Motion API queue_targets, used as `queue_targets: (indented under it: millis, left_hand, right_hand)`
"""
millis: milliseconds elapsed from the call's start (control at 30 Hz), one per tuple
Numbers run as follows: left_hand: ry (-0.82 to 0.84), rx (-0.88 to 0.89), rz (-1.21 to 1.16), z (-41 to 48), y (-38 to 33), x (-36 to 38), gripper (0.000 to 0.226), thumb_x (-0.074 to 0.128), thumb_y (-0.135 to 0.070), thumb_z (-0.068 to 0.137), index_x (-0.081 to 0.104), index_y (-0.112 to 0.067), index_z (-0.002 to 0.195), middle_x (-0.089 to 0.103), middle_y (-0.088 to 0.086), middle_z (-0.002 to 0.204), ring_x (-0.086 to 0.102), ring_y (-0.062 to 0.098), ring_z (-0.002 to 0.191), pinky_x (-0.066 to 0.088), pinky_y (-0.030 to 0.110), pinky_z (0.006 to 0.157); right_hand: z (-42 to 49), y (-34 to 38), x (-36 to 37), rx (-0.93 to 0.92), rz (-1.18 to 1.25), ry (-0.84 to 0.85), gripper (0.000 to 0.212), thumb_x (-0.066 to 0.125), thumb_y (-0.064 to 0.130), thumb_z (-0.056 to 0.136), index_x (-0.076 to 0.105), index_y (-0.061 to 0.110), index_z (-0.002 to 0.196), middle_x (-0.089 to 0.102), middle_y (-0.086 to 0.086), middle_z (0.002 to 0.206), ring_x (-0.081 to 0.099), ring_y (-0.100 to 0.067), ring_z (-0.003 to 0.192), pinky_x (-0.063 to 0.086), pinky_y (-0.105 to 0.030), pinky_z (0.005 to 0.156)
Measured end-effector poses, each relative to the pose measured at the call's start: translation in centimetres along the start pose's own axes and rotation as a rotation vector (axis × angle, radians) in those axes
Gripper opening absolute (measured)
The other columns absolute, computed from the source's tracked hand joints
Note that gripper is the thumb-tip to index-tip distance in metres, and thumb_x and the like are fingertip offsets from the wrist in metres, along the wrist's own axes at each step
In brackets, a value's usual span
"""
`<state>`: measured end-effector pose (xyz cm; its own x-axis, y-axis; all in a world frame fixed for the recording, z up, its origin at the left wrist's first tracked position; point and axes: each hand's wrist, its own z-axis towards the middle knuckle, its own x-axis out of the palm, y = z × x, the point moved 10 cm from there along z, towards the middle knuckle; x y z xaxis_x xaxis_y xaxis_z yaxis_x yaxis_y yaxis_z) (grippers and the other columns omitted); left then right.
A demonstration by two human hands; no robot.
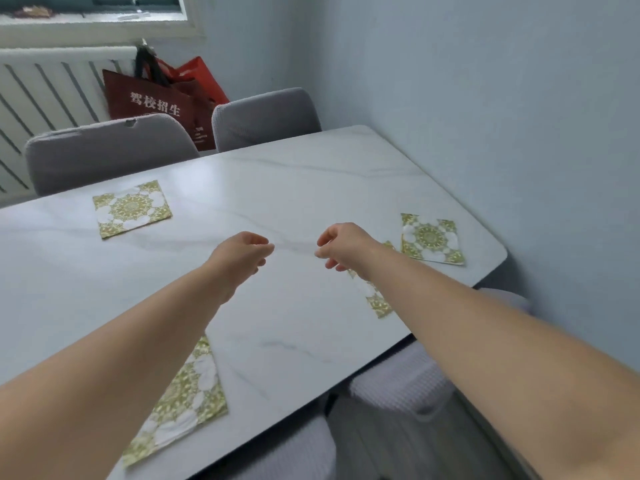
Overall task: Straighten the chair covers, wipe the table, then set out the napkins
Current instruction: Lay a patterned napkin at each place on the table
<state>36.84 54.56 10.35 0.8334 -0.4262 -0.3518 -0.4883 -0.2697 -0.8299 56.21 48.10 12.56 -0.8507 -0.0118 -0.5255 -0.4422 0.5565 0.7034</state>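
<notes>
Several green-and-white patterned napkins lie flat on the white marble table (pixel 294 188): one at the far left (pixel 131 207), one at the right end (pixel 431 239), one near the front edge (pixel 183 400) partly under my left forearm, and one (pixel 375 299) mostly hidden under my right forearm. My left hand (pixel 242 254) and my right hand (pixel 341 245) hover over the table's middle, a little apart, fingers loosely curled and holding nothing.
Two grey-covered chairs (pixel 107 150) (pixel 266 116) stand along the far side, and two more (pixel 401 379) (pixel 291 455) along the near side. Red bags (pixel 156 102) hang on a white radiator (pixel 45 88) under the window. A pale wall runs close along the table's right end.
</notes>
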Motion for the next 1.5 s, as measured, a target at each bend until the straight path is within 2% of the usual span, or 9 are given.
queue_targets:
  millis: [367,733,933,1000,1100,1167,1267,1367,1500]
  left_hand:
    - [0.089,-0.051,-0.095,-5.6,-5.6,23.7,0.024,0.062,-0.02,0.09,0.062,-0.011,0.113,0.065,0.005,0.104,0.063,0.016,0.095,0.052,0.029,0.088]
    - [0.11,-0.105,0.043,1.7,-6.9,29.9,0.02,0.058,-0.023,0.092,0.063,-0.015,0.11,0.067,0.008,0.103,0.063,0.022,0.093,0.054,0.037,0.091]
    - [0.142,-0.089,0.173,7.5,-7.9,32.1,0.026,0.049,-0.019,0.096,0.061,-0.015,0.118,0.066,0.007,0.102,0.063,0.023,0.091,0.053,0.037,0.084]
    - [0.14,-0.083,0.218,8.8,-8.3,32.7,0.028,0.047,-0.018,0.096,0.06,-0.015,0.121,0.065,0.006,0.102,0.061,0.023,0.087,0.053,0.036,0.083]
    - [0.148,-0.07,0.296,10.8,-8.7,34.0,0.029,0.046,-0.018,0.097,0.058,-0.013,0.123,0.063,0.007,0.101,0.058,0.022,0.082,0.05,0.034,0.075]
    - [0.157,-0.064,0.329,11.8,-8.6,34.8,0.033,0.045,-0.018,0.097,0.057,-0.015,0.127,0.062,0.007,0.105,0.054,0.018,0.075,0.046,0.029,0.066]
    - [0.174,-0.052,0.391,13.4,-8.5,36.0,0.036,0.044,-0.016,0.097,0.053,-0.016,0.132,0.06,0.007,0.122,0.054,0.017,0.075,0.046,0.029,0.07]
    - [0.156,-0.073,0.387,15.1,-8.1,36.8,0.038,0.044,-0.015,0.097,0.051,-0.016,0.134,0.058,0.003,0.127,0.056,0.016,0.076,0.047,0.026,0.067]
    - [0.135,-0.128,0.371,17.3,-7.7,37.8,0.043,0.046,-0.017,0.097,0.043,-0.017,0.14,0.053,0.003,0.135,0.059,0.022,0.102,0.048,0.028,0.077]
  right_hand:
    - [-4.6,-14.5,-16.9,-0.012,0.002,0.003,0.015,0.065,0.011,0.089,0.06,0.012,0.103,0.066,-0.006,0.1,0.065,-0.018,0.081,0.054,-0.032,0.074]
    - [2.1,-22.9,-25.1,0.219,0.095,-0.09,0.019,0.067,0.017,0.088,0.058,0.011,0.104,0.064,-0.013,0.105,0.059,-0.021,0.083,0.047,-0.029,0.067]
    - [6.5,-26.8,-26.2,0.403,0.148,-0.123,0.044,0.068,0.018,0.087,0.054,0.006,0.127,0.063,-0.014,0.112,0.056,-0.023,0.089,0.047,-0.032,0.074]
    - [7.6,-28.1,-26.3,0.444,0.155,-0.141,0.042,0.067,0.015,0.088,0.053,0.002,0.126,0.06,-0.013,0.104,0.055,-0.024,0.09,0.046,-0.031,0.072]
    - [9.4,-30.6,-26.6,0.514,0.107,-0.162,0.036,0.063,0.011,0.089,0.055,-0.006,0.12,0.047,-0.008,0.078,0.045,-0.021,0.07,0.039,-0.029,0.063]
    - [10.8,-31.8,-26.6,0.539,0.094,-0.157,0.036,0.063,0.01,0.089,0.056,-0.007,0.119,0.057,-0.013,0.088,0.055,-0.024,0.076,0.046,-0.03,0.069]
    - [13.0,-32.9,-27.2,0.546,0.072,-0.192,0.035,0.062,0.008,0.091,0.055,-0.009,0.12,0.058,-0.022,0.125,0.057,-0.033,0.114,0.047,-0.041,0.096]
    - [15.5,-33.3,-27.8,0.524,0.052,-0.22,0.029,0.058,0.007,0.091,0.057,-0.006,0.116,0.06,-0.022,0.121,0.06,-0.032,0.101,0.051,-0.036,0.083]
    - [18.0,-33.9,-28.3,0.523,0.066,-0.262,0.028,0.059,0.011,0.088,0.056,-0.001,0.113,0.062,-0.013,0.109,0.057,-0.027,0.083,0.045,-0.028,0.062]
